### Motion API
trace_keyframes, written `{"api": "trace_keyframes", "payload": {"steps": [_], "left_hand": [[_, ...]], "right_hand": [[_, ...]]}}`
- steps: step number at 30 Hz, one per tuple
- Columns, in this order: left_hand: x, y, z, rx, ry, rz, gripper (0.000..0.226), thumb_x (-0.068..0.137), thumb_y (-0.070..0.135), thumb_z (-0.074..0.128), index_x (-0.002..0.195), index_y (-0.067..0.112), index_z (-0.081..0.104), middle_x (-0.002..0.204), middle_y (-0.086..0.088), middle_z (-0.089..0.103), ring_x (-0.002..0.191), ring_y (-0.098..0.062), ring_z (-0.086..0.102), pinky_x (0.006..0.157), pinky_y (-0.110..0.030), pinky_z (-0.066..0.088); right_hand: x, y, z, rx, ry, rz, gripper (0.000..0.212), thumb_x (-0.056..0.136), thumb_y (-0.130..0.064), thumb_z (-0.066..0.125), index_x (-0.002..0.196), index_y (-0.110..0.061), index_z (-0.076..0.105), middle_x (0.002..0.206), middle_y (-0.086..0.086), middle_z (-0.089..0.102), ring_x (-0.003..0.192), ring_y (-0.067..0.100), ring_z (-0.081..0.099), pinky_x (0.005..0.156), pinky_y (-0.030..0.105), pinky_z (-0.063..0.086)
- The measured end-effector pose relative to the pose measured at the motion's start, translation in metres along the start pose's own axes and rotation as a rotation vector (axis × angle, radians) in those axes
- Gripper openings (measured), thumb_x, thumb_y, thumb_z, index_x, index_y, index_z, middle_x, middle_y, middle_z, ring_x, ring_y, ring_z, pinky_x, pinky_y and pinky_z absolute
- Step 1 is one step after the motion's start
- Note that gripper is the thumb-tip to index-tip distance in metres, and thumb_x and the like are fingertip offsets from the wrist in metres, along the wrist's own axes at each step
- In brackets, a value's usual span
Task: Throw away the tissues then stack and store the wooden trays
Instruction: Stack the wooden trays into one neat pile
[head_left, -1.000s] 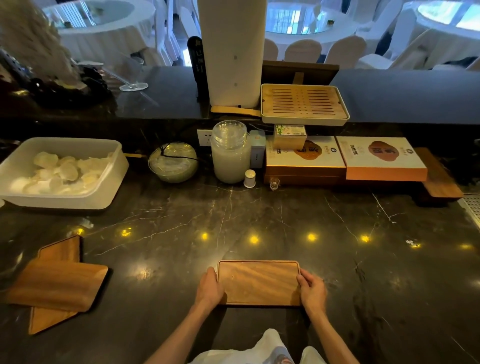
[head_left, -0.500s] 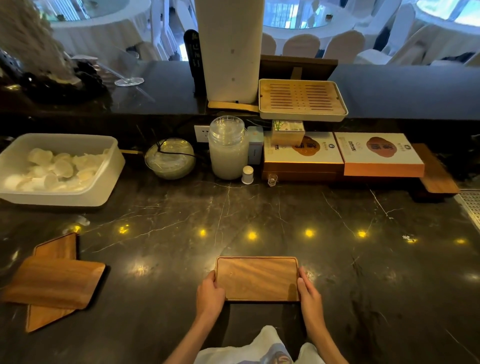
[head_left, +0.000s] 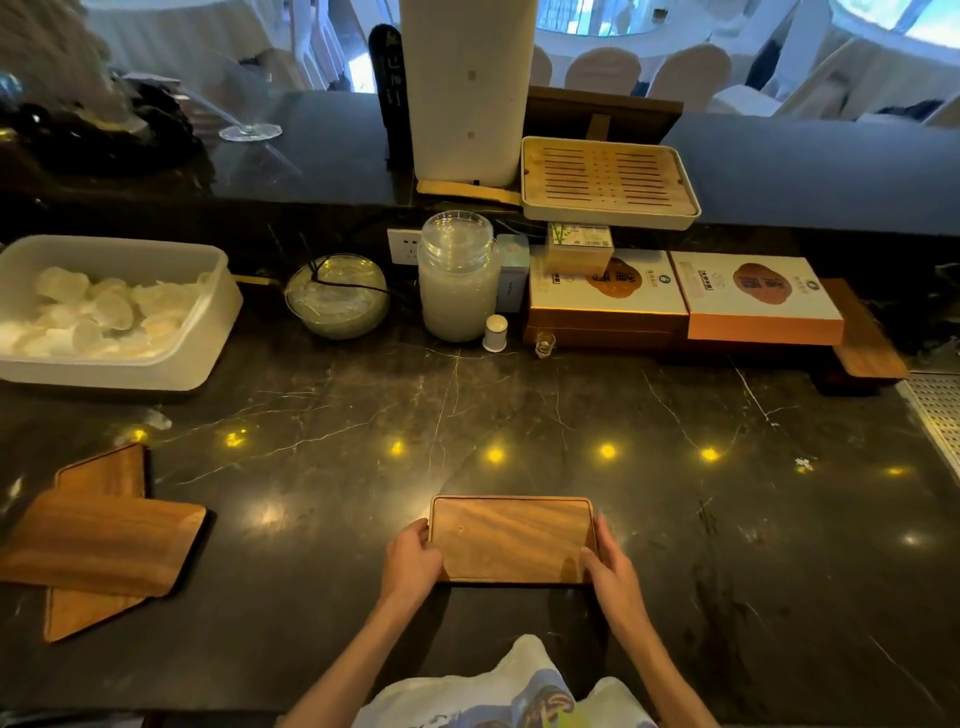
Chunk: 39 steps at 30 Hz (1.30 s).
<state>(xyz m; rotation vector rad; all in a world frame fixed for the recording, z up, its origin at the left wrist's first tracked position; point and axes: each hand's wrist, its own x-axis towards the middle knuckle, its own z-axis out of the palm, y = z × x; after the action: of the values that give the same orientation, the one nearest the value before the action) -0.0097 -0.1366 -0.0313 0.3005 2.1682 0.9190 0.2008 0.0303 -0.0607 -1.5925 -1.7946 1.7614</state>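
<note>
The left hand (head_left: 413, 564) and right hand (head_left: 613, 574) grasp the wooden tray (head_left: 511, 538) by its short ends; lifting it level suits stacking onto the crossed trays (head_left: 104, 540).

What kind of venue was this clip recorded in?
Probably a service counter in a restaurant or banquet hall. Beyond the dark marble counter stand round tables with white cloths and covered chairs; a slatted tea tray and boxed goods line the back.
</note>
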Motion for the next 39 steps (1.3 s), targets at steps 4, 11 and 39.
{"api": "trace_keyframes", "payload": {"steps": [4, 11, 39], "left_hand": [[0.000, -0.002, -0.011, -0.100, -0.077, -0.010, 0.044, 0.091, 0.003, 0.056, 0.135, 0.008, 0.050, 0.127, -0.007, 0.061, 0.105, -0.007, 0.053, 0.066, -0.006, 0.044], [0.021, -0.034, -0.112, -0.132, -0.044, -0.007, 0.036, 0.097, 0.010, 0.047, 0.131, 0.017, 0.053, 0.131, -0.006, 0.060, 0.122, -0.020, 0.055, 0.108, -0.042, 0.044], [0.081, -0.184, -0.443, -0.289, 0.467, -0.440, 0.043, 0.086, -0.001, 0.059, 0.128, 0.009, 0.057, 0.134, -0.015, 0.055, 0.128, -0.031, 0.047, 0.110, -0.046, 0.038]], "right_hand": [[-0.006, -0.015, 0.006, -0.167, 0.105, -0.046, 0.057, 0.098, -0.017, 0.051, 0.151, -0.022, 0.029, 0.152, 0.005, 0.040, 0.139, 0.024, 0.038, 0.113, 0.043, 0.032], [-0.011, -0.079, 0.097, -0.665, -0.071, -0.412, 0.036, 0.096, -0.014, 0.053, 0.130, -0.020, 0.056, 0.141, -0.001, 0.052, 0.141, 0.018, 0.035, 0.115, 0.033, 0.026], [-0.063, -0.161, 0.440, 0.056, -0.491, 0.312, 0.013, 0.097, -0.017, 0.055, 0.093, -0.011, 0.066, 0.070, 0.000, 0.056, 0.051, 0.006, 0.048, 0.049, 0.019, 0.044]]}}
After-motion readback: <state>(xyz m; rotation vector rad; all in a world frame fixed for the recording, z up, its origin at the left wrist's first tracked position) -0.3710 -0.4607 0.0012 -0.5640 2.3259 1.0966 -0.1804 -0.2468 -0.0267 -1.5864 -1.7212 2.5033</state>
